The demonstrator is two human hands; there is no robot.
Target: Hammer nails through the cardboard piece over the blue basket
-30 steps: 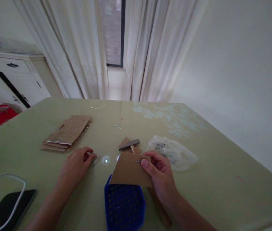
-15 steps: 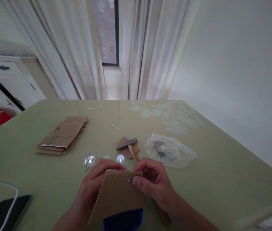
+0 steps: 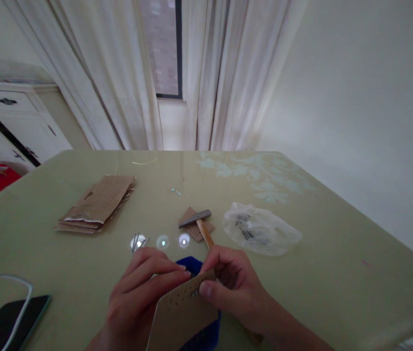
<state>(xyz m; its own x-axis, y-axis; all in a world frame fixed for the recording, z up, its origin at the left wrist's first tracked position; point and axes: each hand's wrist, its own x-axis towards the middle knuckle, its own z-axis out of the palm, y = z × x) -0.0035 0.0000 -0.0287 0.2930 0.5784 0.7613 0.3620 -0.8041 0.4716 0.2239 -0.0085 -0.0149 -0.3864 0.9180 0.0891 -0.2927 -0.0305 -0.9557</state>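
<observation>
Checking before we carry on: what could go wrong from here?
The left hand is close to the loose nails and might knock them away. The cardboard piece could bend where the right hand pinches its edge. The hammer lies partly hidden behind the right hand, so a bump may shift it.

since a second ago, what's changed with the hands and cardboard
The left hand moved right, from the loose nails to behind the cardboard piece, which has tilted and come closer. The right hand still grips it. Hammer, bag and stack stayed put.
</observation>
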